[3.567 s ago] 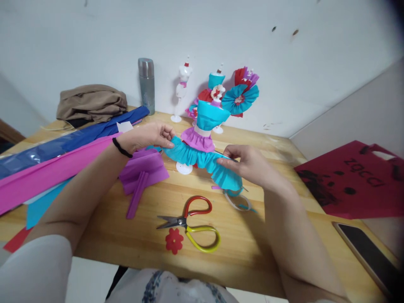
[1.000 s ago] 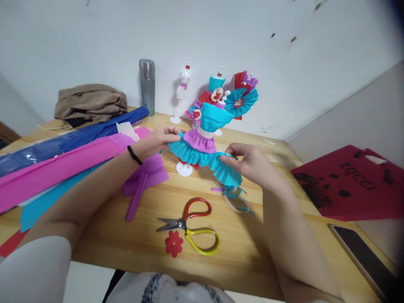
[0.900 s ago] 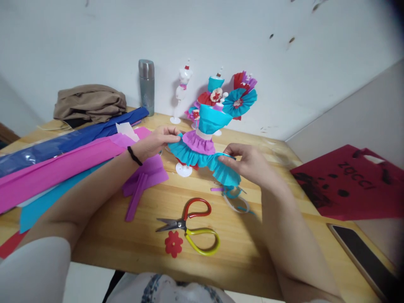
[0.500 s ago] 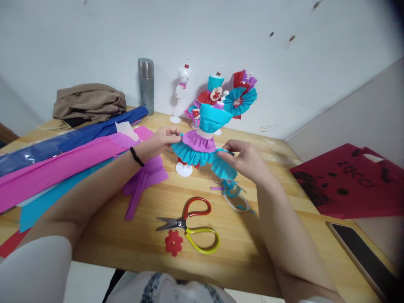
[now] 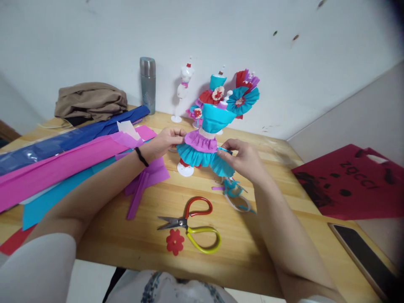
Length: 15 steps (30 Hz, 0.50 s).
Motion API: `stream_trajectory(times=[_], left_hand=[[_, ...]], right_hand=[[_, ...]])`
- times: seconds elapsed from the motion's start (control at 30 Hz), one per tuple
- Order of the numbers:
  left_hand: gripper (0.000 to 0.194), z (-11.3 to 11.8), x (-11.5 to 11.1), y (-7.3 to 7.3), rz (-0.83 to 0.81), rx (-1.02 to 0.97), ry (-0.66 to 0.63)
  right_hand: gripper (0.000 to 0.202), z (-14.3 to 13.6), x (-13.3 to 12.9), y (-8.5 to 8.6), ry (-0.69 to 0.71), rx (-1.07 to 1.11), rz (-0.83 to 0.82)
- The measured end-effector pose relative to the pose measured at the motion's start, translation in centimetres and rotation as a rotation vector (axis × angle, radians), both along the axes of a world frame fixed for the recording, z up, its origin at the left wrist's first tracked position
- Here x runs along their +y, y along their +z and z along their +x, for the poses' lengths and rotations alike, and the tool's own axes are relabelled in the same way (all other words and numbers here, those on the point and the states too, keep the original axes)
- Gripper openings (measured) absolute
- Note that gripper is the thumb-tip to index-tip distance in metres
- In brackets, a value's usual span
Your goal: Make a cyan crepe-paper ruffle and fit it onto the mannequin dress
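Observation:
A small mannequin (image 5: 217, 118) wears a blue crepe paper top, a white waistband and a purple ruffle (image 5: 201, 142). Around it below runs a pleated blue paper strip (image 5: 195, 156), whose loose right end hangs down. My left hand (image 5: 167, 142) pinches the ruffled skirt at its left side, fingers closed. My right hand (image 5: 242, 156) is closed on the blue strip to the right of the mannequin. Beneath the skirt a round white base (image 5: 185, 169) shows. Scissors (image 5: 181, 223) with red and yellow handles lie open in front, beside a red paper flower (image 5: 174, 242).
Crepe paper rolls (image 5: 69, 162) and brown cloth (image 5: 91, 101) lie left, purple pieces (image 5: 138, 195) nearer. A bottle (image 5: 148, 86) and dressed mannequins (image 5: 217, 82) stand by the wall. Scraps and a tape ring (image 5: 237, 202) lie below my right hand. A red bag (image 5: 350, 185) and phone (image 5: 360, 252) are right.
My left hand has shifted slightly right along the skirt's left edge. The loose right part of the blue strip sits a little closer to the mannequin. The whole view has shifted slightly.

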<state>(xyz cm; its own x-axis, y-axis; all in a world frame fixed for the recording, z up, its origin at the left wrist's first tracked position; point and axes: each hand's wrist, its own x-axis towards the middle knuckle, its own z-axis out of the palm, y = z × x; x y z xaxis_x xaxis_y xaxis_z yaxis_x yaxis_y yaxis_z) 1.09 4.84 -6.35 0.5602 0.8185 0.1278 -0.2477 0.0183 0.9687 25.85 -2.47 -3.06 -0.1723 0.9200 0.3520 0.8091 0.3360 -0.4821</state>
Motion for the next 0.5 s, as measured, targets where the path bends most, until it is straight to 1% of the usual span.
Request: stream_trajectory(times=[0.13,0.2,0.37,0.5], left_hand=[[0.008,0.1,0.1,0.0,0.003,0.009,0.004],[0.007,0.1,0.1,-0.1,0.002,0.012,0.006],[0.012,0.2,0.1,0.0,-0.005,0.004,0.014],[0.016,0.3,0.1,-0.1,-0.011,-0.021,0.016]], right_hand=[[0.018,0.0,0.2,-0.2,0.009,0.008,0.002],[0.018,0.1,0.3,-0.4,0.007,0.017,0.006],[0.016,0.2,0.8,-1.0,-0.044,0.048,0.065],[0.014,0.1,1.1,-1.3,-0.050,0.072,0.085]])
